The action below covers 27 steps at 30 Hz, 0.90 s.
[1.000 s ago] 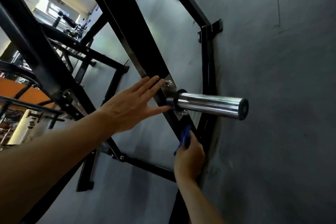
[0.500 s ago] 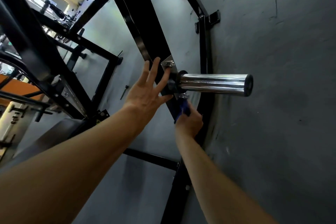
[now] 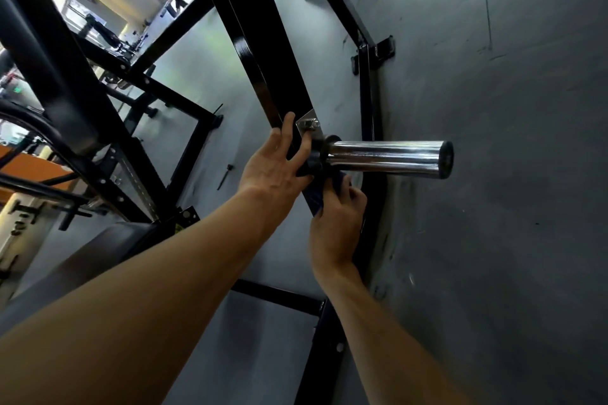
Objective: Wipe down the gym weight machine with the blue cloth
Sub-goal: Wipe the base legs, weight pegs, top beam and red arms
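Note:
The weight machine's black slanted beam (image 3: 263,52) runs from the top centre down to a metal bracket (image 3: 307,126) with a bolt. A chrome weight peg (image 3: 385,158) sticks out to the right from that bracket. My left hand (image 3: 276,164) rests flat on the beam beside the bracket, fingers straight and spread. My right hand (image 3: 335,223) grips the blue cloth (image 3: 317,197) and presses it against the beam just below the peg's base. Most of the cloth is hidden under my fingers.
A black frame upright (image 3: 368,99) stands behind the peg on the grey rubber floor (image 3: 493,174). More black frame bars (image 3: 56,76) cross the left side. A dark padded seat (image 3: 108,250) lies lower left. Other gym gear shows far upper left.
My right hand has slid the cloth up the beam to just under the peg's base. My left hand has shifted up beside the bracket, and my view has tilted.

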Each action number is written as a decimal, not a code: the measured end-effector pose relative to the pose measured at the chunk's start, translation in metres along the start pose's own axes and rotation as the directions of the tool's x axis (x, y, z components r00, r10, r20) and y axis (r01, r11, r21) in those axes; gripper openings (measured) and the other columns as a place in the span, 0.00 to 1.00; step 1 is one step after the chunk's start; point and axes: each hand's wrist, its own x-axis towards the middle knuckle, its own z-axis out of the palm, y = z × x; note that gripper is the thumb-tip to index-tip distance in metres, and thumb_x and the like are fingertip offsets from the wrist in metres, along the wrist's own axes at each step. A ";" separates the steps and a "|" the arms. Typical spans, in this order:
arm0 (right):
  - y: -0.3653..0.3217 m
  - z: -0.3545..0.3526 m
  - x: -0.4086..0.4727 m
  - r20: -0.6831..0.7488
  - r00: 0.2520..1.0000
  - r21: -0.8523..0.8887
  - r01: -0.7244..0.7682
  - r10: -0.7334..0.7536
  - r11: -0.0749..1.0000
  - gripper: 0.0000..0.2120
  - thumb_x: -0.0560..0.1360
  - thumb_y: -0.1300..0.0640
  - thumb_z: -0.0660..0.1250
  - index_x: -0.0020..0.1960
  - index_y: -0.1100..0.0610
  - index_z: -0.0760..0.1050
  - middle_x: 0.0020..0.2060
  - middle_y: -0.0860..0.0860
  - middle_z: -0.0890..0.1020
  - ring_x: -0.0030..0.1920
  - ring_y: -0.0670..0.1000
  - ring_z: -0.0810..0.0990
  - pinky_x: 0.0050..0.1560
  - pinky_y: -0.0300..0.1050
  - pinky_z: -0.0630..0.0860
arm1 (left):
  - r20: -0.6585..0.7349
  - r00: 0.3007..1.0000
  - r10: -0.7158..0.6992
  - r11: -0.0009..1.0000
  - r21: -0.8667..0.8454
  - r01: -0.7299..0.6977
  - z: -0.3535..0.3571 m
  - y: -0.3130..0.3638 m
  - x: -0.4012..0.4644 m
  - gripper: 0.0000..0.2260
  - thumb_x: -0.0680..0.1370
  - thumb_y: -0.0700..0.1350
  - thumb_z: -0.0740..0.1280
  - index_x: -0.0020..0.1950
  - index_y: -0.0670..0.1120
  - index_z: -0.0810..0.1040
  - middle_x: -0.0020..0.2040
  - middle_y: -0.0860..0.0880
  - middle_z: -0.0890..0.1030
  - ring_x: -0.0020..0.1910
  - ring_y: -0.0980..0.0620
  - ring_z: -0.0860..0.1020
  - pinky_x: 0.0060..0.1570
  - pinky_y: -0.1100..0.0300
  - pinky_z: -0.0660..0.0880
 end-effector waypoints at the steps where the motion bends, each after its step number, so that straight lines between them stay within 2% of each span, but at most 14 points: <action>1: -0.002 0.001 0.001 -0.026 1.000 0.003 0.004 -0.004 1.000 0.21 0.73 0.66 0.72 0.66 0.59 0.78 0.61 0.56 0.81 0.59 0.58 0.75 0.55 0.48 0.81 | 0.000 1.000 0.002 1.000 -0.003 -0.002 0.001 0.000 0.000 0.33 0.81 0.55 0.63 0.82 0.59 0.50 0.81 0.37 0.36 0.75 0.23 0.33 0.77 0.36 0.44; 3: -0.012 0.003 0.004 -0.021 1.000 0.027 0.017 -0.016 1.000 0.18 0.74 0.66 0.72 0.63 0.57 0.80 0.54 0.53 0.84 0.56 0.57 0.77 0.54 0.49 0.81 | -0.009 1.000 0.004 1.000 -0.015 -0.004 0.003 -0.003 0.001 0.35 0.80 0.56 0.65 0.83 0.58 0.51 0.81 0.38 0.36 0.75 0.24 0.33 0.77 0.37 0.45; 6: -0.024 0.006 0.003 0.007 1.000 0.131 0.011 -0.012 0.991 0.15 0.76 0.65 0.71 0.62 0.56 0.81 0.51 0.50 0.86 0.57 0.55 0.79 0.57 0.47 0.79 | -0.016 1.000 0.025 0.999 -0.042 -0.026 0.002 -0.007 0.001 0.32 0.79 0.56 0.65 0.82 0.57 0.57 0.82 0.40 0.38 0.77 0.26 0.34 0.79 0.40 0.46; 9: -0.025 0.007 0.005 0.008 0.988 0.361 -0.146 0.153 0.921 0.12 0.76 0.65 0.70 0.58 0.56 0.82 0.50 0.52 0.84 0.52 0.52 0.82 0.46 0.47 0.83 | -0.009 0.998 0.070 0.996 -0.058 -0.070 -0.001 -0.014 0.001 0.28 0.81 0.56 0.63 0.81 0.59 0.58 0.83 0.42 0.40 0.78 0.28 0.36 0.79 0.40 0.45; 11: -0.031 0.003 0.005 0.113 0.951 0.493 -0.304 0.286 0.815 0.12 0.77 0.65 0.68 0.58 0.54 0.83 0.50 0.55 0.81 0.45 0.51 0.84 0.39 0.46 0.84 | 0.002 0.995 0.095 0.993 -0.065 -0.095 -0.003 -0.024 0.000 0.28 0.82 0.54 0.61 0.81 0.60 0.56 0.83 0.44 0.39 0.79 0.31 0.36 0.80 0.41 0.42; 13: -0.043 -0.006 -0.003 0.195 0.953 0.536 -0.301 0.231 0.788 0.13 0.77 0.66 0.68 0.57 0.54 0.83 0.48 0.53 0.82 0.41 0.49 0.84 0.38 0.44 0.83 | 0.023 0.992 0.127 0.988 -0.088 -0.125 -0.005 -0.035 -0.003 0.28 0.83 0.53 0.61 0.82 0.60 0.54 0.83 0.46 0.38 0.80 0.35 0.36 0.79 0.43 0.43; 16: -0.064 -0.030 -0.013 0.036 0.999 0.458 -0.012 -0.005 0.889 0.11 0.74 0.68 0.71 0.53 0.57 0.83 0.46 0.49 0.82 0.49 0.47 0.81 0.48 0.36 0.80 | -0.013 0.989 0.144 0.960 -0.239 -0.143 -0.011 -0.049 -0.011 0.27 0.83 0.54 0.61 0.81 0.58 0.56 0.84 0.49 0.42 0.82 0.43 0.42 0.80 0.47 0.48; 18: -0.070 -0.039 -0.002 -0.077 0.991 0.411 0.129 -0.106 0.903 0.10 0.72 0.69 0.72 0.52 0.60 0.83 0.48 0.51 0.84 0.55 0.49 0.79 0.54 0.41 0.80 | -0.089 0.991 0.097 0.948 -0.295 -0.119 -0.013 -0.052 -0.016 0.28 0.84 0.52 0.61 0.82 0.54 0.55 0.84 0.48 0.44 0.82 0.46 0.45 0.81 0.50 0.46; 20: -0.068 -0.040 0.019 -0.149 0.974 0.327 0.210 -0.169 0.921 0.12 0.72 0.67 0.72 0.56 0.62 0.83 0.54 0.53 0.84 0.60 0.53 0.77 0.61 0.44 0.77 | -0.173 0.985 0.008 0.968 -0.247 -0.051 -0.016 -0.056 -0.015 0.29 0.84 0.50 0.57 0.83 0.47 0.49 0.83 0.45 0.42 0.82 0.46 0.41 0.80 0.50 0.41; 22: -0.060 -0.033 0.047 -0.170 0.968 0.224 0.221 -0.185 0.949 0.17 0.71 0.67 0.75 0.59 0.62 0.82 0.56 0.55 0.84 0.60 0.55 0.76 0.60 0.47 0.77 | -0.193 0.979 -0.060 0.985 -0.168 0.027 -0.019 -0.061 -0.009 0.31 0.84 0.48 0.53 0.83 0.43 0.43 0.83 0.43 0.39 0.81 0.44 0.36 0.79 0.48 0.35; 24: -0.057 -0.022 0.071 -0.176 0.974 0.088 0.160 -0.142 0.983 0.16 0.68 0.65 0.78 0.55 0.61 0.82 0.49 0.54 0.85 0.55 0.55 0.76 0.53 0.48 0.78 | -0.137 0.985 -0.107 0.990 -0.102 0.093 -0.018 -0.066 -0.001 0.32 0.84 0.48 0.52 0.82 0.42 0.38 0.82 0.42 0.35 0.80 0.42 0.32 0.77 0.46 0.31; 27: -0.064 -0.014 0.088 -0.150 0.988 -0.123 0.028 -0.047 0.992 0.17 0.65 0.60 0.81 0.51 0.59 0.80 0.40 0.53 0.84 0.50 0.54 0.76 0.47 0.48 0.77 | -0.053 0.982 -0.181 0.975 -0.144 0.172 -0.008 -0.072 0.007 0.34 0.83 0.48 0.53 0.82 0.45 0.34 0.80 0.43 0.30 0.77 0.39 0.28 0.77 0.44 0.31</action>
